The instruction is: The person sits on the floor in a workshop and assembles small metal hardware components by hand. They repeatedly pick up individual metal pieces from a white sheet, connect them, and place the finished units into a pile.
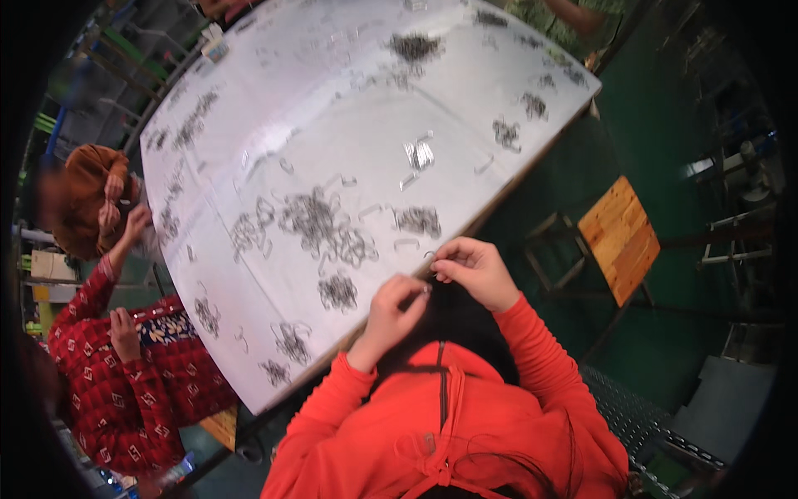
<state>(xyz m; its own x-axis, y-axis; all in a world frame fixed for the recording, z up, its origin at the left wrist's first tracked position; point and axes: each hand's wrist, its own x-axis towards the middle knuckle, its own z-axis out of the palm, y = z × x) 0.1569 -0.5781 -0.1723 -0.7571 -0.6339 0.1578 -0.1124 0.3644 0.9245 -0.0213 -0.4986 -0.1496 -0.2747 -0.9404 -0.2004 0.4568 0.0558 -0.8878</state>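
At the table's near edge, my right hand (477,266) pinches a small bent wire hook (429,255) between thumb and fingertips. Just left of it and a little lower, my left hand (392,313) is closed, its thumb and forefinger around something tiny and shiny that I cannot make out. The two hands are close but apart. Beyond them on the white tabletop (374,175) lies a heap of wire hooks (417,221), with a smaller tangled pile (337,291) to its left. A larger loose spread of hooks (314,220) lies farther in.
Bundled shiny strips (420,154) lie mid-table, and more dark hook piles (416,46) sit farther off. A wooden stool (619,241) stands to the right. Two people, one in a red patterned top (133,374) and one in brown (87,195), work along the left side.
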